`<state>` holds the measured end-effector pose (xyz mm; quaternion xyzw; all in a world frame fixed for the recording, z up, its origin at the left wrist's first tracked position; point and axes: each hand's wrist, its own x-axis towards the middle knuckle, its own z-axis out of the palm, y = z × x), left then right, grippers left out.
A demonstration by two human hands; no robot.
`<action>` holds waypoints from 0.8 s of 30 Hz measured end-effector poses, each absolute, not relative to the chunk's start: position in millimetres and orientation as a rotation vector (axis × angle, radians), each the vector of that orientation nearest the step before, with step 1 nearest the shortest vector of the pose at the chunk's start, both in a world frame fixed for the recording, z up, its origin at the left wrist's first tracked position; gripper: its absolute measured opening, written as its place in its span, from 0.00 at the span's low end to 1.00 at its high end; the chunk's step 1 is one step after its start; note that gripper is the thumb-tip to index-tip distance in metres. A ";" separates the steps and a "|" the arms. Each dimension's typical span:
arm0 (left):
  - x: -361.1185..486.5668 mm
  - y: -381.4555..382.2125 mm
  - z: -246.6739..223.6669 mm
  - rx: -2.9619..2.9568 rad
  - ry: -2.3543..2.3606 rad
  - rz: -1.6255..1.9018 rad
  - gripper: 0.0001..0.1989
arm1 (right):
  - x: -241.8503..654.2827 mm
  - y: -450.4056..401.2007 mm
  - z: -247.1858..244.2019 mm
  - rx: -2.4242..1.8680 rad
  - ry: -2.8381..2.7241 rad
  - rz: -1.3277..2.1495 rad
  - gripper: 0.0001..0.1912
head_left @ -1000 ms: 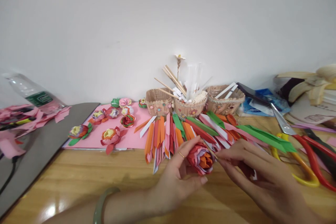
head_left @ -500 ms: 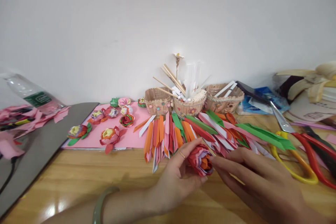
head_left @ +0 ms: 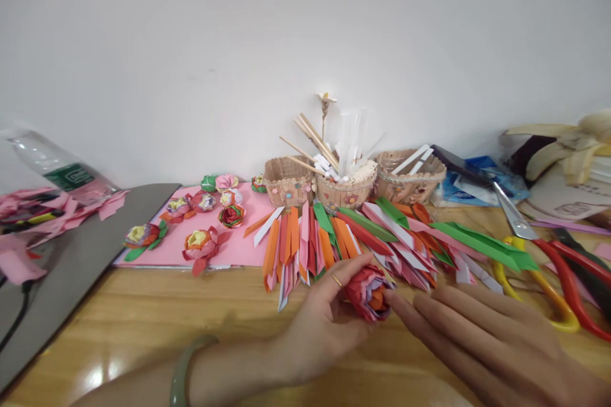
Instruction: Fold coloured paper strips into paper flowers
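A red, purple and orange folded paper flower [head_left: 368, 292] rests in my left hand [head_left: 327, 321], its fingers and thumb wrapped round the left side. The orange centre faces toward the right. My right hand [head_left: 482, 331] is beside it, fingers stretched out, with the index fingertip at the flower's right edge. Just behind the hands lie many folded paper strips [head_left: 289, 241] in orange, pink, red, white and green. Several finished-looking paper flowers [head_left: 200, 245] sit on a pink sheet [head_left: 165, 254] to the left.
Three small woven baskets [head_left: 346, 194] stand along the wall, the middle one holding sticks and clear tubes. Scissors with red handles [head_left: 568, 280] and a yellow-handled tool [head_left: 548, 305] lie at the right. A plastic bottle [head_left: 67, 168] and pink scraps [head_left: 71, 213] are at the left.
My right hand's fingers have straightened from a bent pose beside the flower. My left hand and the flower have shifted slightly right.
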<state>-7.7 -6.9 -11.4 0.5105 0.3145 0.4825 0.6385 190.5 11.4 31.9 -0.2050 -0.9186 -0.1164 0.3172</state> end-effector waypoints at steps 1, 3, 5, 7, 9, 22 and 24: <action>-7.6 -7.0 -11.7 1.160 0.712 1.096 0.31 | 190.0 12.4 32.3 -0.490 -2.417 -0.295 0.22; -7.1 -7.3 -11.4 1.143 0.700 1.087 0.31 | 188.9 15.7 35.1 -0.388 -2.425 -0.301 0.22; -6.4 -7.3 -9.7 1.129 0.706 1.079 0.31 | 187.3 18.7 38.8 -0.366 -2.434 -0.336 0.20; -5.9 -7.0 -7.1 1.117 0.720 1.079 0.31 | 185.0 19.7 42.0 -0.437 -2.425 -0.362 0.16; -5.6 -6.2 -4.6 1.096 0.727 1.092 0.31 | 182.2 19.0 43.9 -0.524 -2.417 -0.351 0.13; -6.5 -5.2 -4.0 1.099 0.747 1.154 0.30 | 175.3 16.7 30.9 -0.676 -2.239 -0.316 0.10; -7.3 -6.3 -2.6 1.140 0.772 1.160 0.30 | 174.2 17.1 27.7 -0.705 -2.234 -0.319 0.09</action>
